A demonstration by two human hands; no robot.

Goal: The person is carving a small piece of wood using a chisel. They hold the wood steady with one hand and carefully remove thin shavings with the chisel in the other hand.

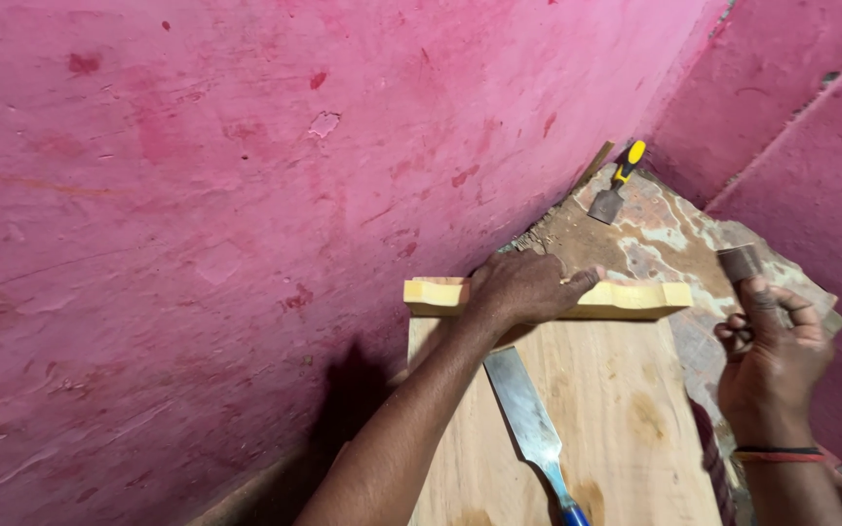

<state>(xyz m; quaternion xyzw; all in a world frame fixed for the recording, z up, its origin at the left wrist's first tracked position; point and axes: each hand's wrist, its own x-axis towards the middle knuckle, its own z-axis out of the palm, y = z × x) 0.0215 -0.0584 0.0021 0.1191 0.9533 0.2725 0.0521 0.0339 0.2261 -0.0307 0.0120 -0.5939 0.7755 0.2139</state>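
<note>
A person's left hand [528,287] presses flat on a pale yellow block of wood [635,297], fingers spread over its top and the grip released, nothing clasped inside the palm. The block lies crosswise at the far end of a light wooden board [616,409], its notched edge facing the person, one end jutting out to the left of the hand and the longer part to the right.

The right hand [772,356] hovers well to the right of the block, above the edge of the board, its grip clenched around a small dark brown roll [739,263] that sticks up past the thumb; what the roll is made of cannot be told.

Just below the left wrist, a wide chisel [528,419] with a blue handle rests on the board, blade pointing toward the left hand. Farther off, beyond both hands, a second chisel [618,183] with a yellow and black handle lies on the stained, dusty bench [655,239]. A pink wall [246,195] runs along the left, close to the block's left end.
</note>
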